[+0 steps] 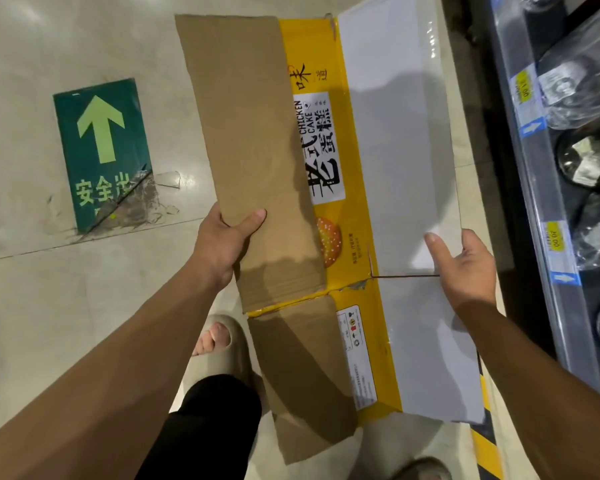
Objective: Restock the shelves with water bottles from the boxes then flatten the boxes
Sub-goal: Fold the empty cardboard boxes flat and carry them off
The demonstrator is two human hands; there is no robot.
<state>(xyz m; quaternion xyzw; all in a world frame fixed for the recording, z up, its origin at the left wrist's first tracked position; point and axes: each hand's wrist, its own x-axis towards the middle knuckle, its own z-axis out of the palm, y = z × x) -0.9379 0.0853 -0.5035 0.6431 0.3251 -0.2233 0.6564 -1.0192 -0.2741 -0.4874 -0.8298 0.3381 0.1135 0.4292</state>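
Item: flattened cardboard box (329,157), yellow-printed, with white panels and bare brown flaps; held level in front of me above the pale tiled floor (49,306), close beside the grey metal shelf (579,341) on my right; opened out flat, so nothing is in it.
Left hand (222,244): pinches the near corner of the long brown flap, thumb on top, fingers underneath.
Right hand (465,268): holds the right edge of the white panel, thumb laid on top; fingers mostly hidden by the board.
Risks, as I judge them: the near brown flap hangs loose past a torn corner and may swing against my leg or beige sandal (238,337); the tear may run further if I pull the two sides apart; the glossy white panel may slip from so light a hold; the far end may knock the yellow price tags (553,239) on the shelf if I turn right.
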